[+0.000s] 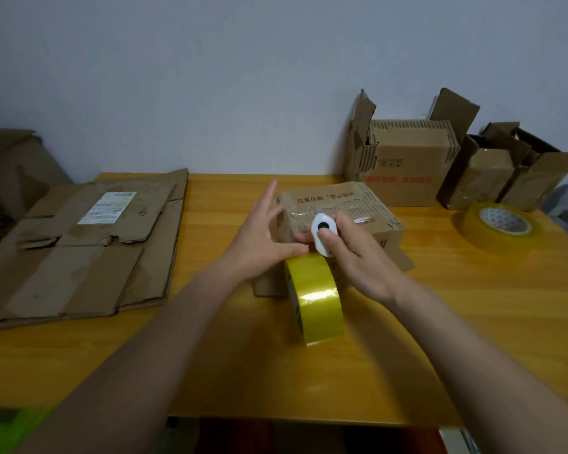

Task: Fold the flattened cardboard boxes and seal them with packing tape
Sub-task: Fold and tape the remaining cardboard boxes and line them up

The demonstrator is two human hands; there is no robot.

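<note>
Box (338,211), brown, creased, printed top

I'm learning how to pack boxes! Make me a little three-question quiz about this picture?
1. True or false: the right hand holds a small white cutter.
2. How many tape rolls are on the table? A) one B) two C) three
3. Fill in: the flattened cardboard lies on the table's ____ side.

Key:
1. True. It grips the cutter over the small box, while the left hand presses on the box with straight fingers.
2. B. One yellow roll stands on edge before the box; another roll lies flat at the right.
3. Left.
</note>
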